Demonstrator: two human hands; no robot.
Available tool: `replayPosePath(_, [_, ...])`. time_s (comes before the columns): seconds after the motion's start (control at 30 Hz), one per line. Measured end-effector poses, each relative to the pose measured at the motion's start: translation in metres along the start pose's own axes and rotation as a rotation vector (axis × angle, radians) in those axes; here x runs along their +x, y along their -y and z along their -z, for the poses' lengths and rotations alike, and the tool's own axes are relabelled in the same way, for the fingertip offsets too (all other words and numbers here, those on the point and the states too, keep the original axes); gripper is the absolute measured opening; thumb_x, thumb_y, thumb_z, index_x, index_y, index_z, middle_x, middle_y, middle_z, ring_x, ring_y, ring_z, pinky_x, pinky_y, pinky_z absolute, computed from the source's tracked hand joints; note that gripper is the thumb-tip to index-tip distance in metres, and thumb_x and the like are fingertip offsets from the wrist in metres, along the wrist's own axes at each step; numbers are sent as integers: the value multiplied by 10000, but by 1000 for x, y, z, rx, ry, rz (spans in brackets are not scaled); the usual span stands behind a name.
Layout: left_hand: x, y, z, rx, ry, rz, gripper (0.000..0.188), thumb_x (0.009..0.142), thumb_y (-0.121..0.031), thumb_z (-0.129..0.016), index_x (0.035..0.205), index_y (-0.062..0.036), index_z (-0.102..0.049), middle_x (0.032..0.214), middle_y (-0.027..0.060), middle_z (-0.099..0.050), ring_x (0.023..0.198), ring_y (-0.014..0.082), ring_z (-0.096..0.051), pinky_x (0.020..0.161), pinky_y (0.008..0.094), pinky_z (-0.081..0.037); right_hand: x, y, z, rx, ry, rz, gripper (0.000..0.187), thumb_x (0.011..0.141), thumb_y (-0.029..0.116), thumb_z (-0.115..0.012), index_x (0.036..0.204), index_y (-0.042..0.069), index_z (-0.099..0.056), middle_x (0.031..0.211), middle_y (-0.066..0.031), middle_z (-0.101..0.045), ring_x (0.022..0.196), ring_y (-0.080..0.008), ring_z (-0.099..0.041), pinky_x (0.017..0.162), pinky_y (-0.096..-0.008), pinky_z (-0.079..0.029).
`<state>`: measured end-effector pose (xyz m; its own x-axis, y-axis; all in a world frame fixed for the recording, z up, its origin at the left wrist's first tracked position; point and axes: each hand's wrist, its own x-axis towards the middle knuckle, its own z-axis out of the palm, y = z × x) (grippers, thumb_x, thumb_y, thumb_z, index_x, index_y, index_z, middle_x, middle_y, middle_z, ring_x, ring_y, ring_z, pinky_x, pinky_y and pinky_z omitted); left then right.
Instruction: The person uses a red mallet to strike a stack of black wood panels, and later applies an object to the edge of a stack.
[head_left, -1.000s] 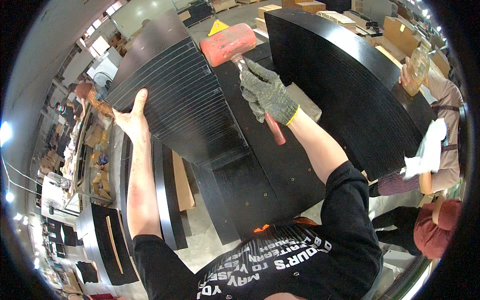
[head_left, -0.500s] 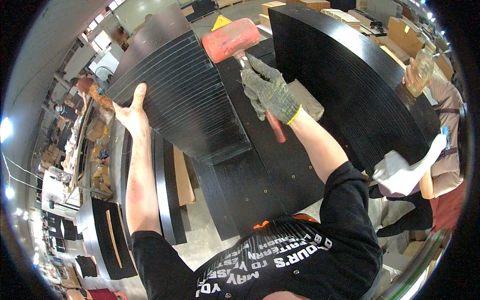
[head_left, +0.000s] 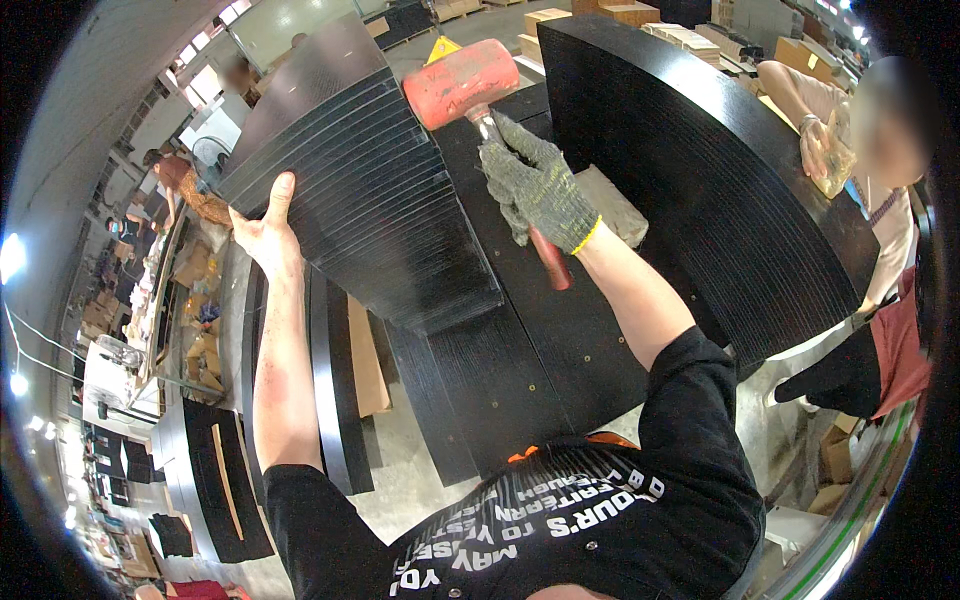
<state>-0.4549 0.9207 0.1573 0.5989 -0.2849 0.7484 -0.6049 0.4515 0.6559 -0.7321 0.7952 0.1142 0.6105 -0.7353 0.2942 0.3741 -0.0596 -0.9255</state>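
My right hand [head_left: 536, 184], in a grey knit glove, grips the handle of a red rubber mallet [head_left: 461, 82] raised above a flat black panel [head_left: 520, 350]. My bare left hand [head_left: 266, 225] presses flat against the edge of a curved, ribbed black panel [head_left: 360, 190] that stands tilted on the left. A second large curved ribbed black panel [head_left: 700, 190] stands on the right. The mallet head hangs between the two upright panels.
A pale block [head_left: 612, 205] lies on the flat panel behind my right wrist. Another person [head_left: 850, 150] stands at the right, hands on the right panel's top. More black panels [head_left: 215, 480] and a wooden strip [head_left: 368, 355] lie on the floor at left.
The mallet has swung a little upward and leftward. The person at the right has moved their hand up to the top edge of the right panel. My left hand stays on the left panel.
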Motion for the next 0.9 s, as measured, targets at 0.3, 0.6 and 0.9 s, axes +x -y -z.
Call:
replayPosePath(0.3, [-1, -3, -3, -24, -21, -11, 704, 735, -143, -829, 1317, 14, -466, 1219, 101, -582, 1069, 205, -556, 985, 329, -415, -2, -10, 7, -23, -31, -12, 415, 943, 220, -584, 1342, 179, -480, 733, 73, -505, 518, -27, -438, 431, -196, -387])
replayPosePath(0.6, [-4, -1, 3, 29, -32, -2, 674, 739, -186, -831, 1288, 10, -494, 1181, 104, -592, 1042, 204, -559, 957, 323, -421, -5, -10, -3, -6, -69, -18, 472, 952, 229, -572, 1396, 172, -424, 700, 33, -489, 511, -58, -463, 373, -218, -414])
replayPosePath(0.9, [-13, -9, 5, 21, 0, 14, 661, 766, -179, -806, 1306, 6, -471, 1229, 101, -563, 1086, 204, -532, 1002, 327, -384, 7, 8, -16, 127, -52, 46, 377, 949, 240, -578, 1303, 142, -492, 651, 32, -469, 423, -57, -427, 345, -225, -396])
